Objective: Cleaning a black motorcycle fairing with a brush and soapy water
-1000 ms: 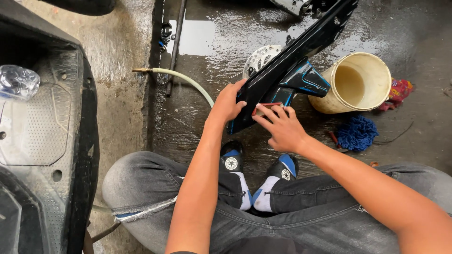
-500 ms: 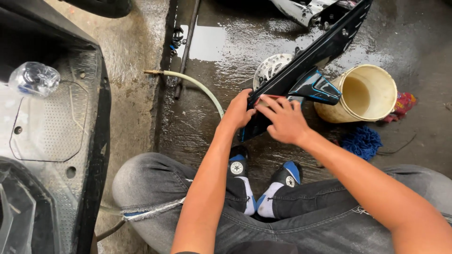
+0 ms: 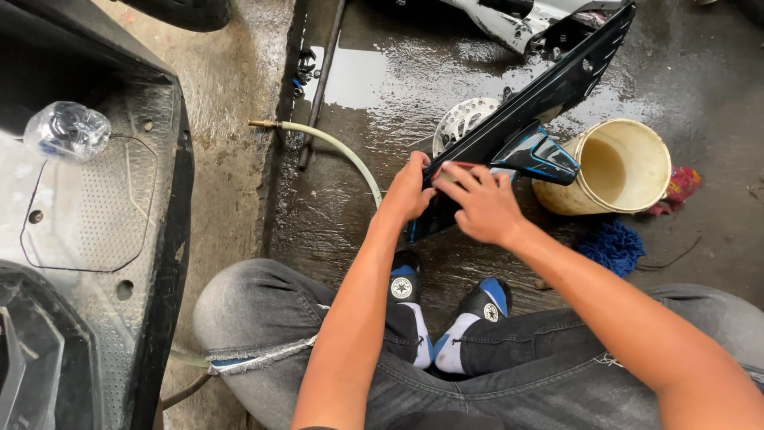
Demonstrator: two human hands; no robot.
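Hands both work the long black panel (image 3: 517, 127) slanting toward two o'clock over the wet floor (image 3: 382, 207), left hand (image 3: 410, 191) clamped on its lower edge, right hand (image 3: 477, 203) spread flat on top, cream bucket (image 3: 617, 167) at three o'clock, so steady bracing should help.

The bucket (image 3: 621, 167) stands right of the panel (image 3: 525, 119); the hose (image 3: 334, 147) lies left.

We lose the near end of the black panel (image 3: 525, 119) under our left hand (image 3: 410, 191) and right hand (image 3: 481, 205) | silver bike part (image 3: 517, 20) cut by top edge | red cloth (image 3: 680, 187) half behind bucket (image 3: 617, 167) | hose (image 3: 334, 147) end hidden behind left wrist.
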